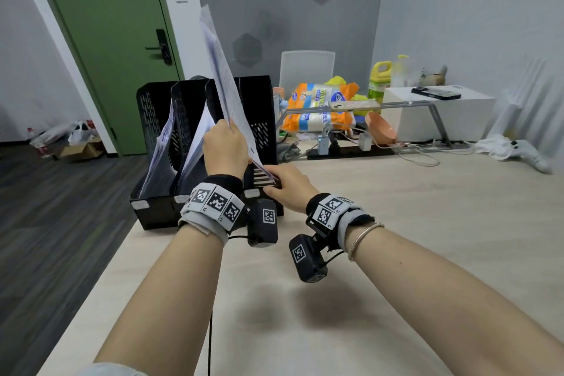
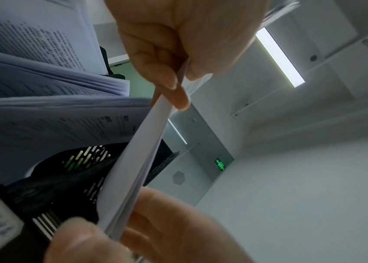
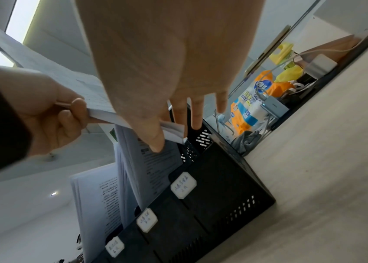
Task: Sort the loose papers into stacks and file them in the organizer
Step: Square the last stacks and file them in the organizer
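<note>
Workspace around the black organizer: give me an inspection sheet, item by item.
Surface: light wood-look table, bare in front of the person.
Job's things: black organizer with three labelled slots; left and middle slots hold papers, right slot shows none. Paper stack is tilted over the right slot.
Clutter: orange-and-white packs, yellow jug, two phones, pink bowl at the far edge.
Grippers: left hand grips the stack's edge; right hand steadies its lower corner with straight fingers.
Cables: power strip with chargers and loose leads; a black cord hangs from the left wrist.
Surroundings: green door, white chair, bags on the floor.
</note>
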A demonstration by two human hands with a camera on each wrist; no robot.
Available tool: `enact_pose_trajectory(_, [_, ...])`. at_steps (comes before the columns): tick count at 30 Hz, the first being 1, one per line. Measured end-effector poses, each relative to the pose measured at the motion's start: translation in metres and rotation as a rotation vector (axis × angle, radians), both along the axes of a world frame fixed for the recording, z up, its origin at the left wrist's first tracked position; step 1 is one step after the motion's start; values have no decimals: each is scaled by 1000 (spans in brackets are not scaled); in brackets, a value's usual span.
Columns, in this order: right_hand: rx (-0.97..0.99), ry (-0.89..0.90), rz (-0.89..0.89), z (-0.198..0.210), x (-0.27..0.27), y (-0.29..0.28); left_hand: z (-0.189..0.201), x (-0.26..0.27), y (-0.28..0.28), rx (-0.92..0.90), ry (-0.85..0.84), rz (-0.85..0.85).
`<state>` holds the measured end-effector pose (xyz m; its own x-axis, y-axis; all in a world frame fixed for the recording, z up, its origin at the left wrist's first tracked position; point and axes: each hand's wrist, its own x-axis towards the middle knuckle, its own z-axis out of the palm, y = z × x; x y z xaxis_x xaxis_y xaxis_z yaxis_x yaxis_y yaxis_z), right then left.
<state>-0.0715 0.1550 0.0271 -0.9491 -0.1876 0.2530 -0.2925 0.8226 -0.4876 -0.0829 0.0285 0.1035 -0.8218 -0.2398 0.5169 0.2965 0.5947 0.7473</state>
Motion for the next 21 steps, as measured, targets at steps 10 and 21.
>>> enact_pose_trajectory(10, [11,-165,32,-19,-21,12,-31,-32,15,-233,-73,22])
enact_pose_trajectory(21, [27,-159,10,-27,-18,25,-65,-41,32,-346,-157,-4])
